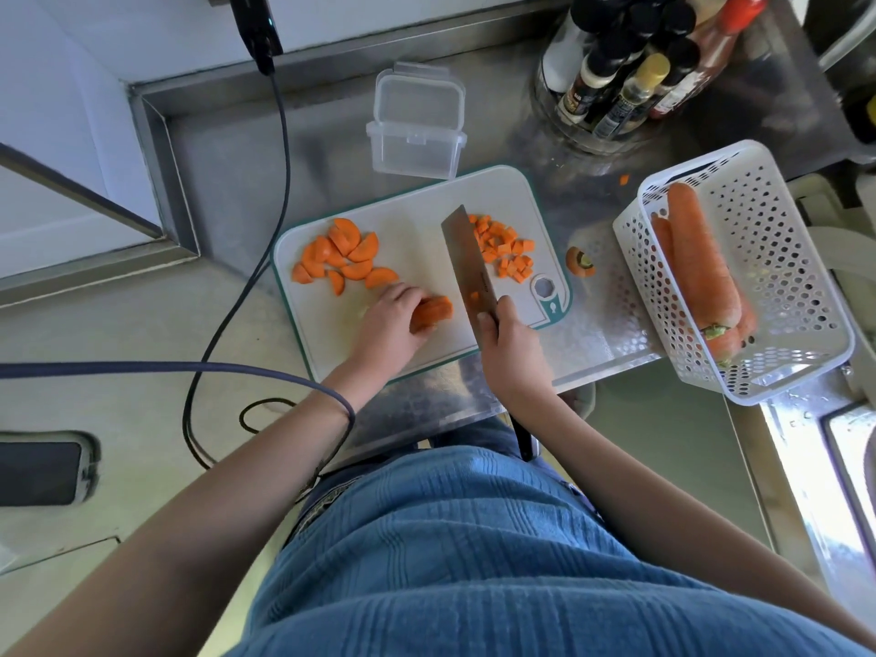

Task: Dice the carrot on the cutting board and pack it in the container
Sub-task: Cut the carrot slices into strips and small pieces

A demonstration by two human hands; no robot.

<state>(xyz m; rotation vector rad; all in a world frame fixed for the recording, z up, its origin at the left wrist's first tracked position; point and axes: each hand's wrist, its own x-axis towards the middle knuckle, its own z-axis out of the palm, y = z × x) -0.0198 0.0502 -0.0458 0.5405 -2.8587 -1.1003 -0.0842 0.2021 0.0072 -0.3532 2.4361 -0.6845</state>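
Observation:
A white cutting board (417,258) with a teal rim lies on the steel counter. Several half-round carrot slices (343,256) lie on its left part. A pile of diced carrot (505,246) sits on its right part. My left hand (391,320) holds a stack of carrot pieces (432,312) down on the board's near side. My right hand (505,341) grips the handle of a cleaver (467,263), whose blade stands between the stack and the dice. A small carrot bit clings to the blade. A clear plastic container (417,130), open and empty, stands just beyond the board.
A white perforated basket (768,296) with whole carrots (701,267) stands at the right. A carrot end (580,260) lies beside the board. A rack of bottles (625,64) is at the back right. A dark cable (279,192) runs along the left. A phone (40,471) lies at far left.

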